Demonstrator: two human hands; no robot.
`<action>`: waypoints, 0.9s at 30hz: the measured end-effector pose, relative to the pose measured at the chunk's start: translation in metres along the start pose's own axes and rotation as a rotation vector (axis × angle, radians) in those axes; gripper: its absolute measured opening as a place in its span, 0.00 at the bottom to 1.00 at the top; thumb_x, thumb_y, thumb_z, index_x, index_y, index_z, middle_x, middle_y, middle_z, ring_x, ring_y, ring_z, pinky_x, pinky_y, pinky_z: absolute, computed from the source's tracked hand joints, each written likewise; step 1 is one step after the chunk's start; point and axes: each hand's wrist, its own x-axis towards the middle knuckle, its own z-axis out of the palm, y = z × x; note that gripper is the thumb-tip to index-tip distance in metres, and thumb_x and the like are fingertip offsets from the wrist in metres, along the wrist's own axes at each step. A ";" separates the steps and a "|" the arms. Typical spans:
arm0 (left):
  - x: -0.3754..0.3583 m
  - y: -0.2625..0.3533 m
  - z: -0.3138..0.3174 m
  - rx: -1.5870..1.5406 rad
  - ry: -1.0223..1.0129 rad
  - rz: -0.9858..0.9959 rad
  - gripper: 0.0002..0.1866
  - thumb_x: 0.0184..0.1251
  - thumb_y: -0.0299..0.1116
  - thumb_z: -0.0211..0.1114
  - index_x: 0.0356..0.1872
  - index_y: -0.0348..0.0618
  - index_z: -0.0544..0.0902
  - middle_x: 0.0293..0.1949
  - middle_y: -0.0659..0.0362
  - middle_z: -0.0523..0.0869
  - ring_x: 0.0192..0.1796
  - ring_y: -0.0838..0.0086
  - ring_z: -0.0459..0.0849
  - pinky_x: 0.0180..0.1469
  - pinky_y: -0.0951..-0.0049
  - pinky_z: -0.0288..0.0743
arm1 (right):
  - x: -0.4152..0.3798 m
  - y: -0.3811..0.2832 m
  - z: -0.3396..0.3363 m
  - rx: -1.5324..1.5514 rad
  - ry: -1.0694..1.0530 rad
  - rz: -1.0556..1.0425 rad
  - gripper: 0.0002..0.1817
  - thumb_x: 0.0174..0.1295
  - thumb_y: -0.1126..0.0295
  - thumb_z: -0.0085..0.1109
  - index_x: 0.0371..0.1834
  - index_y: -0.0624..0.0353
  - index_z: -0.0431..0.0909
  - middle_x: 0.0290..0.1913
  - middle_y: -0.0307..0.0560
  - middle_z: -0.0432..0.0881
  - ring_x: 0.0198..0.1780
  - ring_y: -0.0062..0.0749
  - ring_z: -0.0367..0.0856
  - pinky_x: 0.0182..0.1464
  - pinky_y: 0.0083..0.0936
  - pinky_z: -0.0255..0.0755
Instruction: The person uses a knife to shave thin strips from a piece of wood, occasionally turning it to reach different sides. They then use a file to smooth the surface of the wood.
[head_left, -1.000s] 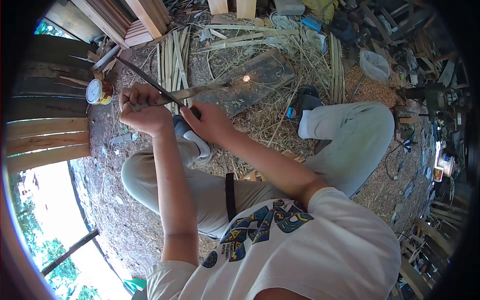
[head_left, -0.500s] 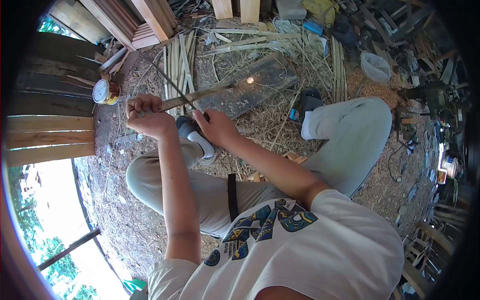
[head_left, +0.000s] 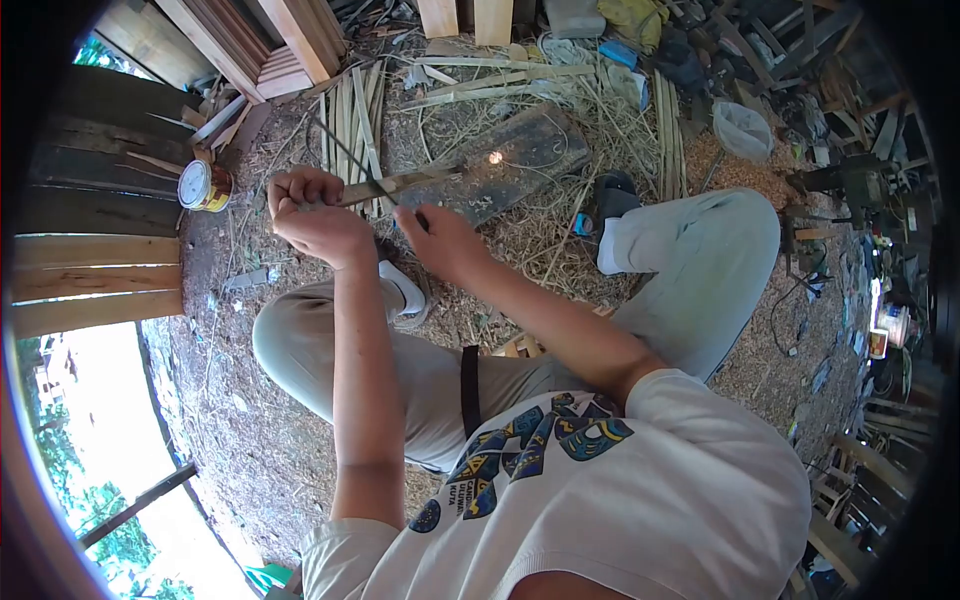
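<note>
A flat strip of wood or bamboo point(head_left: 405, 182) runs from my left hand point(head_left: 318, 217) toward the right, its far end over a dark worn board point(head_left: 510, 170) on the ground. The fingers of my left hand are wrapped round its near end. My right hand point(head_left: 440, 240) is closed on the dark handle of a long thin blade point(head_left: 345, 152). The blade slants up and to the left, crossing the strip just beside my right hand. Whether its edge cuts into the strip is too small to tell.
Split strips point(head_left: 355, 120) lie beyond my left hand, with straw-like shavings round the board. A paint can point(head_left: 204, 186) stands at the left by a plank wall point(head_left: 95, 250). A white plastic bag point(head_left: 743, 130) sits at the right. My bent legs flank the work.
My left hand has moved a little to the right with the strip, closer to my right hand. The blade still crosses the strip. The whole view has shifted slightly.
</note>
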 end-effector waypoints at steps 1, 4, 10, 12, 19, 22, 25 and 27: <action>-0.002 0.001 0.003 0.006 0.012 -0.009 0.09 0.63 0.39 0.40 0.27 0.49 0.63 0.22 0.63 0.66 0.25 0.77 0.60 0.27 0.75 0.54 | -0.004 -0.007 0.002 0.015 -0.009 -0.046 0.34 0.78 0.41 0.48 0.35 0.67 0.81 0.24 0.60 0.80 0.30 0.57 0.81 0.37 0.46 0.72; -0.009 0.007 0.012 0.028 0.047 -0.003 0.09 0.63 0.38 0.39 0.26 0.48 0.61 0.23 0.63 0.65 0.25 0.79 0.58 0.27 0.76 0.51 | -0.007 -0.006 0.007 0.030 -0.017 -0.077 0.34 0.79 0.42 0.47 0.34 0.67 0.81 0.26 0.61 0.81 0.31 0.60 0.81 0.38 0.47 0.72; -0.003 0.009 0.013 0.030 0.039 -0.004 0.08 0.63 0.36 0.39 0.26 0.48 0.62 0.23 0.62 0.66 0.27 0.79 0.59 0.28 0.75 0.53 | 0.018 0.029 0.004 -0.035 0.014 -0.005 0.32 0.79 0.44 0.48 0.34 0.67 0.81 0.26 0.61 0.81 0.29 0.56 0.81 0.37 0.46 0.71; -0.007 0.009 0.018 0.013 0.072 -0.031 0.07 0.63 0.36 0.40 0.26 0.48 0.61 0.23 0.62 0.65 0.27 0.79 0.59 0.28 0.75 0.53 | 0.009 0.019 0.001 -0.061 0.022 0.019 0.33 0.79 0.43 0.49 0.34 0.67 0.81 0.25 0.60 0.80 0.28 0.54 0.80 0.37 0.46 0.71; -0.020 0.003 0.023 0.044 -0.048 0.056 0.07 0.61 0.36 0.40 0.26 0.49 0.60 0.23 0.63 0.65 0.24 0.79 0.57 0.25 0.76 0.49 | 0.008 0.012 -0.009 0.083 -0.046 0.047 0.36 0.77 0.41 0.48 0.33 0.69 0.82 0.33 0.69 0.85 0.39 0.68 0.84 0.43 0.51 0.75; -0.017 0.005 0.022 0.041 0.022 0.003 0.06 0.61 0.36 0.40 0.26 0.49 0.60 0.22 0.63 0.65 0.24 0.80 0.57 0.26 0.77 0.49 | 0.021 0.027 -0.009 0.035 -0.025 0.056 0.35 0.77 0.41 0.49 0.33 0.69 0.82 0.32 0.69 0.85 0.39 0.68 0.84 0.42 0.51 0.75; -0.012 0.002 0.020 0.029 0.045 -0.001 0.06 0.61 0.36 0.40 0.26 0.49 0.60 0.22 0.64 0.64 0.25 0.80 0.57 0.26 0.77 0.50 | 0.010 0.021 -0.008 -0.026 0.001 0.013 0.35 0.78 0.42 0.48 0.32 0.68 0.81 0.28 0.64 0.82 0.33 0.63 0.81 0.39 0.49 0.73; -0.012 0.003 0.025 0.039 0.035 0.005 0.06 0.61 0.36 0.40 0.26 0.49 0.61 0.22 0.64 0.64 0.25 0.80 0.57 0.26 0.77 0.50 | 0.000 0.003 -0.010 -0.036 0.016 -0.003 0.35 0.79 0.42 0.47 0.31 0.68 0.80 0.24 0.61 0.79 0.28 0.57 0.79 0.35 0.46 0.71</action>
